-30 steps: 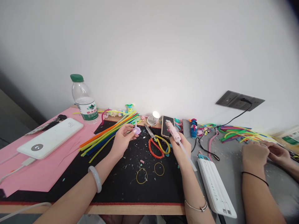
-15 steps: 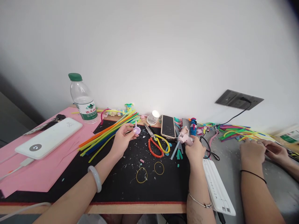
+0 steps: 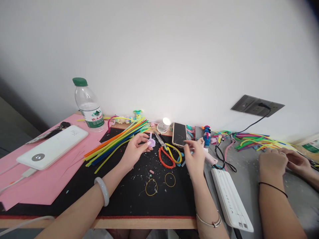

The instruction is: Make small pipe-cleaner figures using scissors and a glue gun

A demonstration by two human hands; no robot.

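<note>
My left hand (image 3: 136, 150) pinches a small lilac disc with a short stem (image 3: 151, 142) between thumb and fingertips, above the black mat (image 3: 119, 199). My right hand (image 3: 195, 157) holds nothing, its fingers bent but apart, between the phone (image 3: 179, 134) and the pink glue gun (image 3: 210, 157). The gun lies on the table, partly hidden behind that hand. Scissors (image 3: 169, 155) with one red and one yellow handle lie between my hands. Nearer to me on the mat are two rubber bands (image 3: 151, 187).
Coloured pipe cleaners (image 3: 109, 147) lie left; a paper cup (image 3: 163, 125) stands behind the scissors. A water bottle (image 3: 89, 106) and white power bank (image 3: 53, 147) rest on pink sheets (image 3: 47, 186). Right are another power bank (image 3: 231, 199), a black cable (image 3: 221, 156) and another person's hands (image 3: 272, 162).
My right hand has let go of the glue gun and moved left, leaving it on the table. My left hand has shifted slightly right and turned the lilac piece.
</note>
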